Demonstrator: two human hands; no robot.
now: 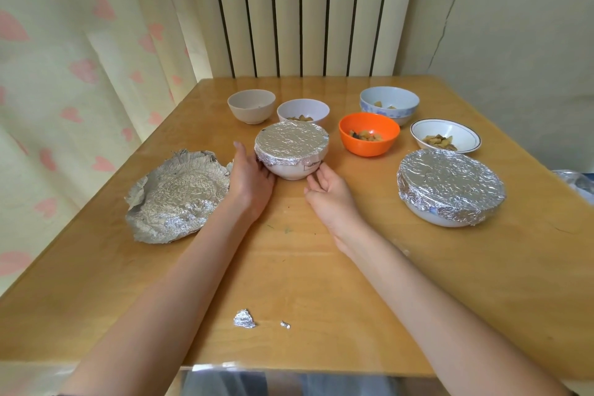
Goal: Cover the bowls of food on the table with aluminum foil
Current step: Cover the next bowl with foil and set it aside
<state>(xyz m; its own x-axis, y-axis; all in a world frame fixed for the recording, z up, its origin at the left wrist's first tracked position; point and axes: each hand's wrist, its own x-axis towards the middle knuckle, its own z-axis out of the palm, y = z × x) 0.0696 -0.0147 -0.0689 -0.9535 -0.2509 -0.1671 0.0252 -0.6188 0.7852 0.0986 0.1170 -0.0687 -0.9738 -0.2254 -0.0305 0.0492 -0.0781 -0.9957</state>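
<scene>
Left grip: the left hand (249, 175) cups the left side of the small foil-covered bowl (292, 151), fingers wrapped on its wall.
Right grip: the right hand (328, 191) lies loosely curled, palm up, with fingertips just at the bowl's right base; I cannot tell if they touch it, and it holds nothing.
Covered bowls: two, the small one between the hands and a wide one (450, 186) on the right.
Open bowls: five behind, namely beige (251, 105), white (303, 111), blue (389, 103), orange (369, 133) and a rimmed dish (445, 135); four show food, while the beige one looks nearly empty.
Loose foil: one crumpled sheet (178, 198) at left.
Scraps: two near the front edge, large (244, 319) and small (285, 325).
Tabletop (321, 267): wood.
</scene>
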